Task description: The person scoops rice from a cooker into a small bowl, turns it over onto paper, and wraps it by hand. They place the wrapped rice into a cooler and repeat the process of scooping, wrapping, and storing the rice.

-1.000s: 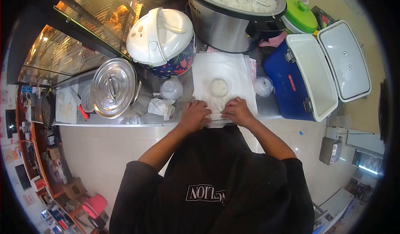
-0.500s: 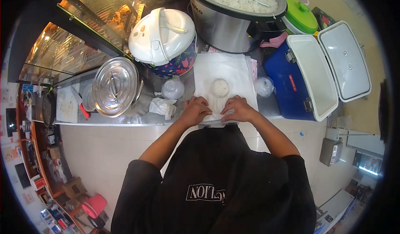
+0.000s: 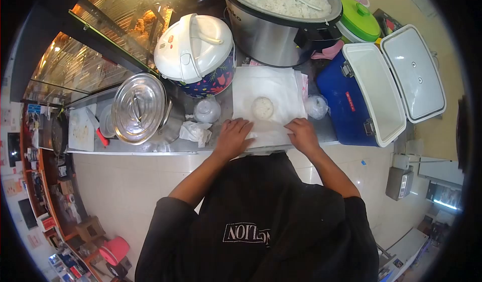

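A round portion of white rice lies on a stack of white wrapping paper at the counter's front. My left hand is closed on the left side of the top sheet's near part, its fingers pointing away from me. On the right side, my right hand pinches the same sheet between thumb and fingers. The near part of this sheet spans between both hands, just in front of the rice. The exact thumb contact is hard to make out.
Behind the paper stands a large cooker full of rice. A flowered rice cooker, a lidded steel pot and a crumpled tissue are to the left. Knotted plastic bags and an open blue cooler stand right.
My hands have moved apart from close together at the paper's near middle to its two sides. The near part of the sheet now stretches between them. The rice stays on the paper.
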A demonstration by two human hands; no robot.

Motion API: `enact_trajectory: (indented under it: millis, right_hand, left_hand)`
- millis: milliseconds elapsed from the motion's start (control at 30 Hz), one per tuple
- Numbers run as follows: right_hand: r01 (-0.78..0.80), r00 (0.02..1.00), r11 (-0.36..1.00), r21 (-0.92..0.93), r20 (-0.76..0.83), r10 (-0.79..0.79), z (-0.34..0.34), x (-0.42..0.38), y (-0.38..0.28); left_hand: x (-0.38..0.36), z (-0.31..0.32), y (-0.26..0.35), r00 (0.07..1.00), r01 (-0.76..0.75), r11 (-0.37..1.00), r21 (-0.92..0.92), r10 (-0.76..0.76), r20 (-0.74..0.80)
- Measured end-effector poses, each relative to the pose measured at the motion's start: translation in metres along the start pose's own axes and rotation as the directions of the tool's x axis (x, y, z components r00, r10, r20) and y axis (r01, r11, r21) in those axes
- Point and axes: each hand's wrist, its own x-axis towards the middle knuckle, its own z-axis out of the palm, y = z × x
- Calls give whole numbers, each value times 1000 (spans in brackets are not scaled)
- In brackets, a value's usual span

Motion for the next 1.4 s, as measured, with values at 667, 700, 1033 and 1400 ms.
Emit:
enact_trajectory:
  millis: [667, 700, 1033, 1400]
  right_hand:
    - [-365, 929, 875, 318, 61, 365, 28, 30, 35]
    - [-369, 928, 891, 265, 62, 366, 30, 32, 34]
    - [38, 999, 992, -121, -8, -39, 11, 128, -16]
    - [-15, 963, 990, -141, 263, 52, -15, 176, -22]
  left_hand:
    - [26, 19, -47, 585, 797, 564, -217, -629, 512]
    - [33, 10, -38, 552, 812, 562, -159, -649, 523]
    - [-29, 20, 18, 987, 100, 974, 203, -123, 104]
    - [-17, 13, 34, 976, 3, 962, 273, -62, 209]
